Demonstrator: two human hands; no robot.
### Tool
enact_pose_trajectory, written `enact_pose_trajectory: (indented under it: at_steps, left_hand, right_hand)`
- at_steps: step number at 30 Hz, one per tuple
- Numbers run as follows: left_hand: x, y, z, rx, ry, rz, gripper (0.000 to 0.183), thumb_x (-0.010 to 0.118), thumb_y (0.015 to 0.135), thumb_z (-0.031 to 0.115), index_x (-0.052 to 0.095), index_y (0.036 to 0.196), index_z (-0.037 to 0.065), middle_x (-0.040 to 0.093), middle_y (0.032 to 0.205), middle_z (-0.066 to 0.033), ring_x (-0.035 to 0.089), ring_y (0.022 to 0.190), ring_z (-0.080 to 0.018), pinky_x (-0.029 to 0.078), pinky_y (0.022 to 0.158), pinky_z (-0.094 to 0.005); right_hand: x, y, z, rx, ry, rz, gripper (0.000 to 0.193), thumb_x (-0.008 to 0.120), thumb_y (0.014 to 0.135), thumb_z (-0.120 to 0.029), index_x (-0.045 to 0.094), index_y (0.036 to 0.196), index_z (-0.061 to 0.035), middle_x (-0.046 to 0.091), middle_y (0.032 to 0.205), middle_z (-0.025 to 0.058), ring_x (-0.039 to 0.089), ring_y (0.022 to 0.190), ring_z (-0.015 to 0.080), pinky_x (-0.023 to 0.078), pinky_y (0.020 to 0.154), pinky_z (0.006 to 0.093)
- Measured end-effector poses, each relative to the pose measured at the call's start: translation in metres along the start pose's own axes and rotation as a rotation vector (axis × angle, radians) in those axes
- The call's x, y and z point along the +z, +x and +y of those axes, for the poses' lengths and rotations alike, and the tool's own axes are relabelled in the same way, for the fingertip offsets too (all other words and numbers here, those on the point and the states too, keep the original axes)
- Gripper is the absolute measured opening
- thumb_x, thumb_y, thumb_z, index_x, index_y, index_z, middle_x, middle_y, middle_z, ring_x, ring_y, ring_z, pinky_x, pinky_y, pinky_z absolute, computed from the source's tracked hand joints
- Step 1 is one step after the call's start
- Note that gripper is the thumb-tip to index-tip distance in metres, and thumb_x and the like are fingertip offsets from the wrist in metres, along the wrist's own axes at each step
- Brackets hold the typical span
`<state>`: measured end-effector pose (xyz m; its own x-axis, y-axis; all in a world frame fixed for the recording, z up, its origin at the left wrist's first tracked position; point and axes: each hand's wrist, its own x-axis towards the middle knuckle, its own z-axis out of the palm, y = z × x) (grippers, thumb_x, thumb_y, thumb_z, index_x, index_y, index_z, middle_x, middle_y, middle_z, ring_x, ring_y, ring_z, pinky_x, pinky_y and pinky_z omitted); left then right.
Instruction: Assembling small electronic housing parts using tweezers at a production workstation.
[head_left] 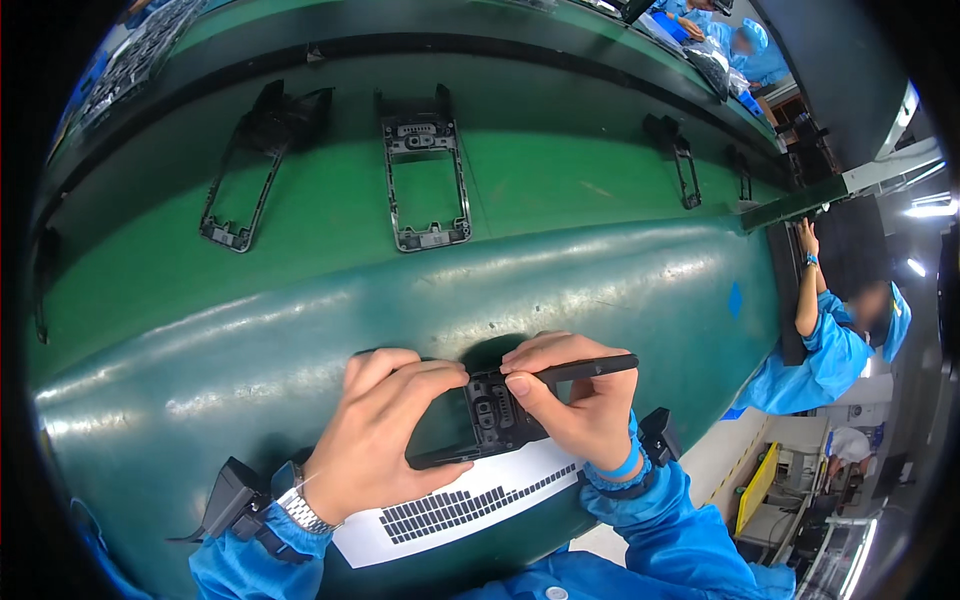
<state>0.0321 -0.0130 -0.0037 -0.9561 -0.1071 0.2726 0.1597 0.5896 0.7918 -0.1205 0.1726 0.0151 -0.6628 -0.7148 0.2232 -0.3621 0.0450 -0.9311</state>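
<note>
My left hand (385, 430) grips a black plastic frame (487, 412), fingers over its far edge and thumb along its near edge. The frame has a slotted, moulded section facing up at its right end. Between my right thumb and forefinger is a slim black hand tool (590, 368), slanting back over my right hand (575, 395). Its tip meets the far edge of the frame, partly hidden by my fingertips; its exact kind is unclear. Under the frame lies a white sheet (400, 555) with rows of small black rectangular pads (440, 515).
On the green belt (560, 170) beyond lie similar black frames, one (428, 170) in the middle, one (240, 190) to the left, one (680, 160) to the right. A dark rail runs behind. At right, a person in blue (820, 340) reaches towards the belt.
</note>
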Motion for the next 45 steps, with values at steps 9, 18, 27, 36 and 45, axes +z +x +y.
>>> enact_pose_trajectory:
  at_steps: [9, 18, 27, 36, 45]
  left_hand:
    - [0.003, 0.001, -0.003, 0.008, 0.025, 0.028, 0.073, 0.096, 0.06, 0.027, 0.066, 0.123, 0.007, 0.07, 0.123, -0.0095, 0.061, 0.112, -0.0326, 0.043, 0.1, -0.044]
    - [0.0, 0.002, 0.001, 0.028, 0.026, -0.013, 0.066, 0.092, 0.064, 0.024, 0.068, 0.124, 0.009, 0.064, 0.125, -0.0088, 0.058, 0.114, -0.0308, 0.042, 0.099, -0.0442]
    - [-0.001, 0.002, 0.003, 0.059, 0.094, -0.034, 0.064, 0.091, 0.067, 0.027, 0.069, 0.125, 0.01, 0.063, 0.125, -0.0087, 0.058, 0.112, -0.0313, 0.044, 0.096, -0.0446]
    - [-0.002, 0.004, 0.003, 0.069, 0.129, -0.052, 0.067, 0.091, 0.067, 0.028, 0.069, 0.127, 0.011, 0.063, 0.123, -0.0087, 0.059, 0.11, -0.031, 0.044, 0.095, -0.0444]
    - [-0.002, 0.023, 0.001, 0.099, 0.234, 0.077, 0.064, 0.092, 0.068, 0.028, 0.069, 0.124, 0.005, 0.066, 0.123, -0.0132, 0.061, 0.11, -0.0348, 0.045, 0.098, -0.0456]
  right_hand:
    - [-0.001, 0.001, -0.001, -0.016, -0.026, -0.032, 0.012, 0.081, 0.085, 0.004, 0.072, 0.093, 0.0025, 0.076, 0.089, 0.0143, 0.075, 0.091, 0.0271, 0.059, 0.087, 0.04]
    - [-0.001, 0.001, 0.001, -0.038, -0.04, -0.03, 0.012, 0.081, 0.086, 0.004, 0.072, 0.093, 0.0014, 0.076, 0.088, 0.0131, 0.075, 0.091, 0.0264, 0.059, 0.087, 0.039]
    - [-0.001, 0.0, 0.003, -0.037, -0.017, 0.021, 0.011, 0.083, 0.086, -0.003, 0.075, 0.092, -0.0004, 0.077, 0.09, 0.0128, 0.075, 0.082, 0.0202, 0.059, 0.074, 0.0314]
    - [-0.018, 0.004, 0.006, 0.045, 0.172, 0.258, 0.01, 0.077, 0.092, 0.001, 0.07, 0.098, 0.0048, 0.072, 0.091, 0.0085, 0.066, 0.087, 0.0139, 0.052, 0.081, 0.0281]
    - [-0.034, 0.021, 0.021, -0.093, 0.273, 0.669, 0.015, 0.071, 0.102, -0.013, 0.067, 0.102, 0.0009, 0.074, 0.093, 0.0109, 0.067, 0.085, 0.0125, 0.052, 0.08, 0.0256]
